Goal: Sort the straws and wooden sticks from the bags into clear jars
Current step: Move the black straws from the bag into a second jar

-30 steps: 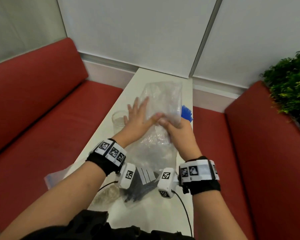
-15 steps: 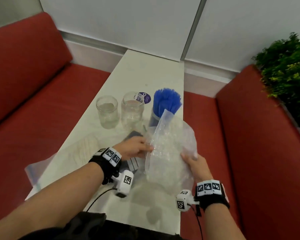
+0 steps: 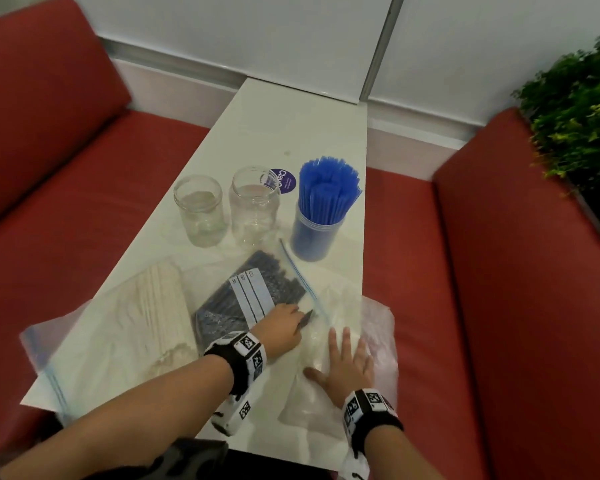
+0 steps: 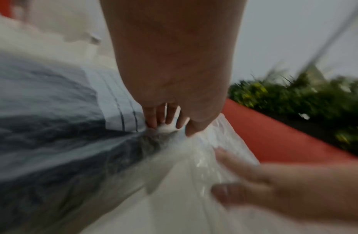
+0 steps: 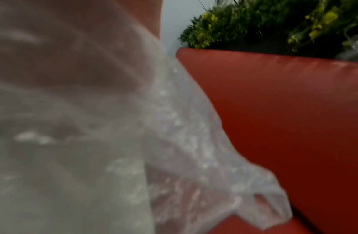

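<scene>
From the head view, your blue straws point(image 3: 328, 192) stood in their jar point(image 3: 314, 237); two clear jars point(image 3: 201, 216) were empty, the dark-straw bag point(image 3: 253, 299) and stick bag point(image 3: 146, 306) unsorted. Your right hand point(image 3: 349, 367) lay flat-fingered on the empty bag point(image 3: 340, 306).

The left wrist view showed your left hand point(image 4: 174, 88) pinching the dark-straw bag's edge.

The right wrist view showed only blurred plastic.

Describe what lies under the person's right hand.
The right hand lies flat on an empty clear bag, which lies on the white table. Whatever is directly beneath the palm is covered.
</scene>
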A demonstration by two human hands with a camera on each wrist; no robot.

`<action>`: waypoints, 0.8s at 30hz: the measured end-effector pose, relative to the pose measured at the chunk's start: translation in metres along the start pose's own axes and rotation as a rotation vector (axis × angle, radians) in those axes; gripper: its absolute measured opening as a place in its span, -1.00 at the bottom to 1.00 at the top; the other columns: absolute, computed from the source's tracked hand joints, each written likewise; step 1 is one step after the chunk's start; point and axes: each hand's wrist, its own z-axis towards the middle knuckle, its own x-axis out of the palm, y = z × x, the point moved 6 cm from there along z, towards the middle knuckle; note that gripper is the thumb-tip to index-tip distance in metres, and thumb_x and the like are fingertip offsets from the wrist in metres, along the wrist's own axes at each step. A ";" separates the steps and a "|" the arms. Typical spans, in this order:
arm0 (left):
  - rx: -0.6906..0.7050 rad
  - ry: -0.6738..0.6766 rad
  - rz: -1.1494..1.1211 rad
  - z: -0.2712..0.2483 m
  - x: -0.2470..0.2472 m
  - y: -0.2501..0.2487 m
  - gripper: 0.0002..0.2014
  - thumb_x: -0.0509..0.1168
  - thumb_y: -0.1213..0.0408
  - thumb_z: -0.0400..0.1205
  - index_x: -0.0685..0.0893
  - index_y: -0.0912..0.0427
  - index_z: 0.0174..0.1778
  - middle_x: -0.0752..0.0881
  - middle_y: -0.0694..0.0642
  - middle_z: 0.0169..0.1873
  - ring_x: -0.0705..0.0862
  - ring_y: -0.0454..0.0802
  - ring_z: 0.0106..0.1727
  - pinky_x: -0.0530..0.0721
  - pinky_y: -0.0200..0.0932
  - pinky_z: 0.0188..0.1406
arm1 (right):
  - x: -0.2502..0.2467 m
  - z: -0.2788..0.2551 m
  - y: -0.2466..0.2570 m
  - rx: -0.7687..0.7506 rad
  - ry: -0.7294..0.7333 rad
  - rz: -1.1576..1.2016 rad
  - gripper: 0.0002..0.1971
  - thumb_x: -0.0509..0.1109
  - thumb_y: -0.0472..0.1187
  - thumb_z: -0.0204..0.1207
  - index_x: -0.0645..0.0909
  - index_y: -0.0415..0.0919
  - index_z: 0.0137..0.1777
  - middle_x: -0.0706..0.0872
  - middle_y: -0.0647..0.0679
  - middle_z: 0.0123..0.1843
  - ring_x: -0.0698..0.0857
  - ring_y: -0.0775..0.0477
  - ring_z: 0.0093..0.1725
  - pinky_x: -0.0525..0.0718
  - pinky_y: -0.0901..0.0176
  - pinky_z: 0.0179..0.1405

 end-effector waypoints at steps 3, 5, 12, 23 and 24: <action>-0.004 0.023 0.345 -0.003 0.022 -0.012 -0.17 0.29 -0.22 0.56 0.24 0.22 0.62 0.38 0.17 0.42 0.40 0.23 0.40 0.51 0.13 0.32 | 0.005 -0.001 -0.006 0.026 0.002 0.007 0.12 -0.02 0.62 0.47 -0.53 0.00 0.72 -0.56 -0.11 0.73 -0.52 -0.44 0.68 -0.29 -0.44 0.69; 0.013 -0.021 0.448 -0.001 0.027 -0.023 -0.25 0.32 -0.12 0.61 0.30 0.30 0.57 0.42 0.21 0.38 0.44 0.26 0.35 0.56 0.13 0.20 | 0.005 0.001 -0.003 0.048 -0.003 0.011 0.12 -0.02 0.62 0.48 -0.53 -0.03 0.71 -0.56 -0.15 0.73 -0.51 -0.46 0.68 -0.32 -0.42 0.69; 0.054 -0.012 0.498 -0.001 0.013 -0.036 -0.60 0.29 0.47 0.57 0.44 0.32 0.34 0.49 0.26 0.21 0.54 0.23 0.18 0.62 0.02 -0.21 | 0.004 0.004 -0.003 0.073 0.014 0.036 0.12 0.00 0.61 0.49 -0.56 -0.02 0.70 -0.58 -0.15 0.72 -0.47 -0.45 0.70 -0.34 -0.41 0.69; 0.032 0.158 0.565 -0.008 0.023 -0.033 -0.70 0.15 0.55 0.65 0.55 0.39 0.30 0.58 0.36 0.21 0.55 0.27 0.21 0.67 0.11 0.11 | 0.006 0.005 -0.011 0.093 -0.021 0.065 0.17 0.07 0.63 0.45 -0.54 -0.01 0.71 -0.54 -0.16 0.74 -0.43 -0.41 0.72 -0.38 -0.42 0.67; -0.005 0.136 0.478 -0.005 0.019 -0.030 -0.66 0.15 0.50 0.66 0.50 0.37 0.38 0.57 0.35 0.24 0.55 0.27 0.23 0.66 0.12 0.15 | 0.006 0.005 -0.013 0.092 -0.022 0.071 0.18 0.07 0.64 0.44 -0.54 -0.01 0.71 -0.54 -0.16 0.74 -0.43 -0.40 0.72 -0.38 -0.42 0.67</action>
